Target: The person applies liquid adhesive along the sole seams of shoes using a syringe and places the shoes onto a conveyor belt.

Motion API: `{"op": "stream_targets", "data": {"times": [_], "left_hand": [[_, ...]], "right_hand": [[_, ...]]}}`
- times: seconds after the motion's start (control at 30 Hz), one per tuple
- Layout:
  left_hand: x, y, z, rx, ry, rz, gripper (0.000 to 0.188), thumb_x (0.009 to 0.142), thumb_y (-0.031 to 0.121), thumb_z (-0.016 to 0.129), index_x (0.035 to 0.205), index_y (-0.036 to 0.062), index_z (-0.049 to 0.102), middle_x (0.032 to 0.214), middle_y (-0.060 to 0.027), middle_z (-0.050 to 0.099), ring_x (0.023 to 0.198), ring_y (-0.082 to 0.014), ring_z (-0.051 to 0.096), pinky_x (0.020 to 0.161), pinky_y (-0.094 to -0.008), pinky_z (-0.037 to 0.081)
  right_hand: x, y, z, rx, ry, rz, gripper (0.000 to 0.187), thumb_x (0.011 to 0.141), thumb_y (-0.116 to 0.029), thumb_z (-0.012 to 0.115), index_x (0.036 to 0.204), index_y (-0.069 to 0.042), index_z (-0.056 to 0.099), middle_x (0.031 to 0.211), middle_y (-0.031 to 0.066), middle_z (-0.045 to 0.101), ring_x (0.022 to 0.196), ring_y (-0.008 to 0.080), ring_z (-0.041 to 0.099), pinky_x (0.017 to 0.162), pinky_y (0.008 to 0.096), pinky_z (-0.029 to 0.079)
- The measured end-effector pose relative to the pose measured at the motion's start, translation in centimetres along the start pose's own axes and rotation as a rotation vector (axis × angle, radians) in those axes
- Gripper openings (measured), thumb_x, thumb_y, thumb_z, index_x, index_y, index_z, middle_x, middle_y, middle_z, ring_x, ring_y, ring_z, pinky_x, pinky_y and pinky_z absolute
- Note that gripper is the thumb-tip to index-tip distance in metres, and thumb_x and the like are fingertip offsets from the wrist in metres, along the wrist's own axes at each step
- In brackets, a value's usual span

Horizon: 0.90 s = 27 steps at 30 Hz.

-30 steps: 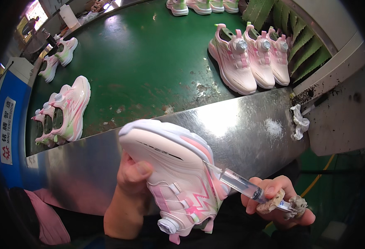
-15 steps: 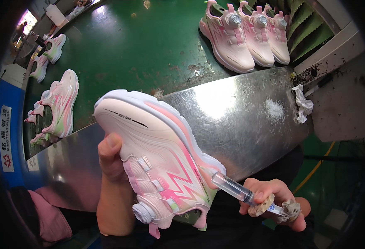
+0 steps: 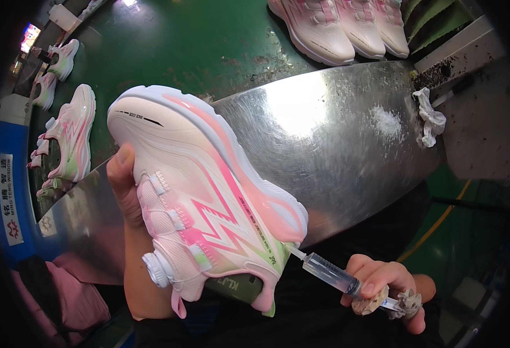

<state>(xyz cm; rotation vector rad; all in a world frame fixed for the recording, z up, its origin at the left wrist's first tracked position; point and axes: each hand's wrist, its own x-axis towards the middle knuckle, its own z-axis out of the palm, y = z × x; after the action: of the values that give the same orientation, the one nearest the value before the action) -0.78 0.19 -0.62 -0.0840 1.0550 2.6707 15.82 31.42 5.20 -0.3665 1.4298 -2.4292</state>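
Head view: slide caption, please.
Left hand holds a pale pink sneaker; right hand holds a syringe, its tip at the heel.

hard glare is blowing out to white on the metal sheet (image 3: 336, 156); a smaller glint is showing on the green tabletop (image 3: 150, 52), top edge; shoe (image 3: 191, 151) is reading bright, mostly sharp, soft shading only; dark clothing (image 3: 319, 307) is sinking into near-black; a small panel (image 3: 30, 36) upper left is glowing; fisheye is bending straight edges, corners are vignetting to black

glossy clear plastic syringe (image 3: 331, 275), smooth pale shoe (image 3: 203, 185), scratched shiny metal ledge (image 3: 330, 168)
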Motion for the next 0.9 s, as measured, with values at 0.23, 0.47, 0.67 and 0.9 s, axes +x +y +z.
{"op": "stream_targets", "data": {"times": [0.23,0.47,0.67,0.9], "left_hand": [[-0.6,0.7,2.1,-0.112,0.002,-0.055,0.056,0.083,0.038,0.058,0.124,-0.0006,0.048,0.115,-0.0153,0.060,0.103,-0.0268,0.059,0.090,-0.0405,0.049],[0.8,-1.8,4.3,-0.018,0.121,-0.096,0.054,0.085,0.039,0.056,0.124,0.0018,0.049,0.115,-0.0151,0.060,0.101,-0.0287,0.060,0.089,-0.0430,0.049],[-2.5,0.3,3.5,0.146,0.321,-0.173,0.050,0.087,0.038,0.054,0.124,0.0042,0.051,0.115,-0.0149,0.061,0.099,-0.0298,0.062,0.088,-0.0442,0.050],[-8.8,5.4,-4.1,0.985,0.175,-0.070,0.055,0.085,0.036,0.056,0.126,0.0004,0.044,0.118,-0.0190,0.056,0.105,-0.0322,0.058,0.092,-0.0458,0.048]], "right_hand": [[-0.7,0.6,-1.0,0.022,-0.034,-0.058,0.076,0.076,-0.066,0.061,0.116,-0.002,0.053,0.101,0.0131,0.062,0.095,0.0224,0.052,0.079,0.0309,0.038],[-1.0,2.1,-2.8,0.011,-0.012,-0.070,0.079,0.074,-0.067,0.062,0.117,-0.001,0.053,0.103,0.0112,0.063,0.095,0.0213,0.056,0.081,0.0302,0.037],[-0.7,3.7,-3.2,0.087,-0.002,-0.150,0.084,0.072,-0.066,0.065,0.120,0.002,0.051,0.103,0.0115,0.063,0.092,0.0194,0.058,0.077,0.0284,0.038],[0.6,4.9,-3.1,0.061,-0.054,-0.204,0.090,0.068,-0.065,0.069,0.123,0.004,0.048,0.102,0.0107,0.063,0.091,0.0175,0.058,0.074,0.0268,0.039]]}}
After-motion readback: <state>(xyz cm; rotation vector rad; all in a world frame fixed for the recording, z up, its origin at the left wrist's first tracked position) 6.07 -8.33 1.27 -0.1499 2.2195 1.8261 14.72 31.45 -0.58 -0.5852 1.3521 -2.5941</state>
